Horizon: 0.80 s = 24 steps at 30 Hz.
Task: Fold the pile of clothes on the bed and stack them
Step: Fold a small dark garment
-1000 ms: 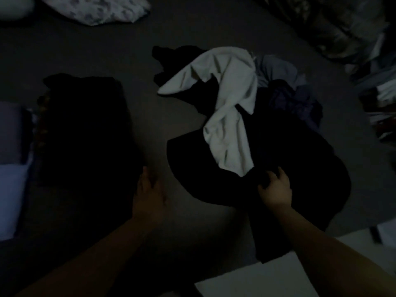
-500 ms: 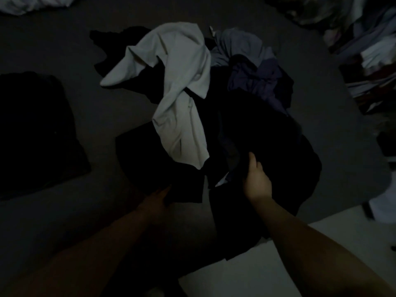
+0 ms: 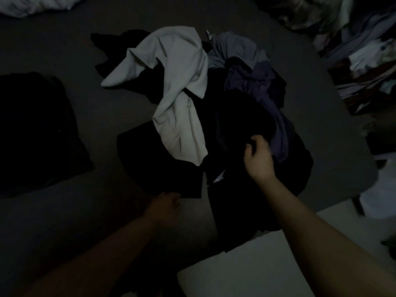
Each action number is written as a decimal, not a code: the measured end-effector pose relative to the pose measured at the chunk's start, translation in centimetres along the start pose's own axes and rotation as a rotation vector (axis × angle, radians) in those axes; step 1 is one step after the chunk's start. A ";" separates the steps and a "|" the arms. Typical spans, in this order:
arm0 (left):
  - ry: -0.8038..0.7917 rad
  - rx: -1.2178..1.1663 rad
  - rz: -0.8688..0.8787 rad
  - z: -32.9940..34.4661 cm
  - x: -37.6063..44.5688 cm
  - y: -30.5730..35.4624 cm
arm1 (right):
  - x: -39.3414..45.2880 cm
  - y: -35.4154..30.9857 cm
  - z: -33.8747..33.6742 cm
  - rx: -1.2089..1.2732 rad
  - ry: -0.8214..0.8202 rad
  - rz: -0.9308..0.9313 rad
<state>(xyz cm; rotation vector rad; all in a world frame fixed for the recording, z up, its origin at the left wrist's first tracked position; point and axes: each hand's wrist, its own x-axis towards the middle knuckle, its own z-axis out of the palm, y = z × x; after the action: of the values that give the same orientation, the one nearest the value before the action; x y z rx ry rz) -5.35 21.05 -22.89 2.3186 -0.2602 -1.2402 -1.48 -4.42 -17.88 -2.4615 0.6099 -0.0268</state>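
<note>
The pile of clothes is seen heaped on the dark bed, right of the middle of the view and reaching toward the bed's near edge. A pale garment is draped over the top and left of the pile, with a sleeve trailing out to the left. Purplish-blue garments are bunched at the far right of the pile, and black garments make up its near part. The right hand is laid on the black cloth with its fingers curled into a fold of it. The left hand is held at the near left corner of a black piece; in the gloom it cannot be told whether the cloth is gripped. A flat dark garment lies on the bed well apart to the left. A white bundle is seen at the far left corner, and mixed fabrics are piled beyond the bed on the right.
</note>
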 end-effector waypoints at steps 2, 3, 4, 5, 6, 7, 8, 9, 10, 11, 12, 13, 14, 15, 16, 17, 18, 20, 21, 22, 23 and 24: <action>0.119 -0.246 -0.017 -0.7 -0.7 0.5 | -2.6 -4.1 1.2 0.118 -0.147 -0.008; 0.158 -0.433 -0.055 -1.3 -0.8 0.7 | -4.2 -6.1 1.9 0.152 -0.180 -0.025; 0.161 -0.690 -0.093 -2.1 -1.0 1.0 | -5.9 -7.9 2.7 0.193 -0.202 -0.047; 0.129 -0.979 -0.130 -3.1 -1.4 1.3 | -7.5 -9.5 3.5 0.231 -0.232 -0.060; 0.102 -1.246 -0.147 -4.2 -1.9 1.5 | -9.3 -10.8 4.4 0.271 -0.277 -0.071; 0.084 -1.437 -0.156 -5.4 -2.5 1.2 | -11.0 -12.1 5.3 0.306 -0.336 -0.080; 0.082 -1.555 -0.158 -6.5 -3.2 0.7 | -12.7 -13.2 6.1 0.354 -0.391 -0.085; 0.098 -1.603 -0.151 -7.3 -3.9 0.1 | -14.2 -14.2 6.8 0.407 -0.433 -0.087; 0.102 -1.609 -0.136 -8.0 -4.8 -0.7 | -15.5 -15.0 7.5 0.460 -0.457 -0.085; 0.107 -1.577 -0.133 -8.2 -5.5 -1.7 | -16.7 -15.6 8.1 0.493 -0.480 -0.076; 0.118 -1.497 -0.143 -8.2 -6.2 -2.7 | -17.6 -16.0 8.7 0.502 -0.524 -0.059; 0.163 -1.367 -0.182 -7.8 -6.5 -4.1 | -18.4 -16.3 9.4 0.490 -0.597 -0.039; 0.240 -1.255 -0.226 -7.3 -6.9 -5.7 | -19.0 -16.5 10.0 0.461 -0.691 -0.027; 0.314 -1.164 -0.258 -6.8 -7.1 -7.5 | -19.5 -16.5 10.7 0.421 -0.793 -0.020; 0.363 -1.118 -0.282 -6.4 -7.5 -9.4 | -19.9 -16.4 11.3 0.383 -0.879 -0.010; 0.397 -1.086 -0.288 -6.0 -8.1 -11.2 | -20.1 -16.1 11.8 0.368 -0.933 0.022; 0.415 -1.040 -0.289 -5.7 -8.8 -12.7 | -20.0 -15.8 12.3 0.381 -0.935 0.080; 0.397 -0.931 -0.270 -4.8 -10.5 -15.5 | -19.3 -15.1 13.3 0.445 -0.823 0.314; 0.348 -0.894 -0.241 -4.4 -11.4 -16.1 | -18.7 -14.5 13.7 0.499 -0.773 0.464; 0.282 -0.873 -0.215 -3.9 -12.4 -16.8 | -18.4 -14.1 14.2 0.574 -0.773 0.605; 0.218 -0.847 -0.185 -3.4 -13.4 -17.3 | -18.6 -14.1 14.9 0.645 -0.800 0.722; 0.164 -0.815 -0.153 -2.8 -14.1 -17.8 | -18.9 -14.2 15.8 0.659 -0.823 0.785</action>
<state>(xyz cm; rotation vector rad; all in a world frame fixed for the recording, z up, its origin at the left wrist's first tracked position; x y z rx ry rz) -12.17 42.77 -20.36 1.7173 0.4179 -0.9602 -9.95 22.57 -20.74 -1.2971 0.9288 0.8882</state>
